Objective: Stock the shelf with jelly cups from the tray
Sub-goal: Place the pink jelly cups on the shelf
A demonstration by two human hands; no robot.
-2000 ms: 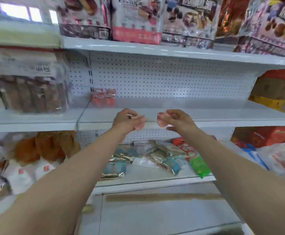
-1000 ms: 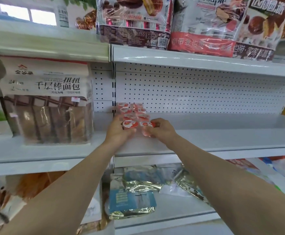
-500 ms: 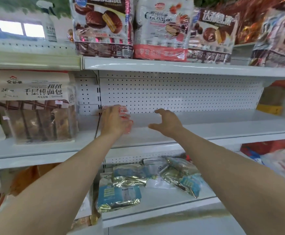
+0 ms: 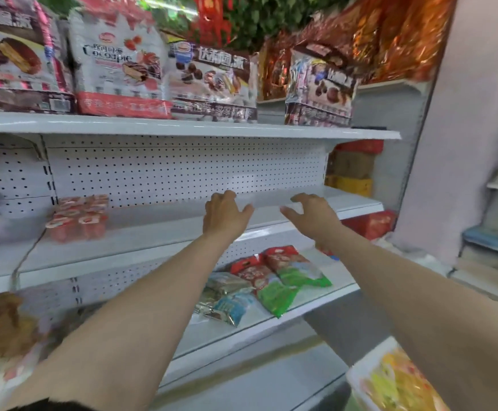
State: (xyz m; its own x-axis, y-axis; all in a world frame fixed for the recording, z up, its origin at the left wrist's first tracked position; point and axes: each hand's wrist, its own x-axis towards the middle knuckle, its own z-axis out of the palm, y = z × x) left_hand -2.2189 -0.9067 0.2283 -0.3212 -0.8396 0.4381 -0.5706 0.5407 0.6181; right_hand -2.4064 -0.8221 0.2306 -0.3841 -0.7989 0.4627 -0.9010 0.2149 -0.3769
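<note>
Several jelly cups [image 4: 77,218] stand in a small block at far left of shelf [image 4: 153,235], near back panel. Head view: L hand [image 4: 225,215] & R hand [image 4: 313,216] over the shelf, fingers loosely spread, holding nothing. Tray [image 4: 390,381] at bottom right looks still loaded (blurred), so prob. early in the job.

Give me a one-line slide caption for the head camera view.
Empty left hand and right hand hover above the white shelf, jelly cups clustered at its left end.
</note>
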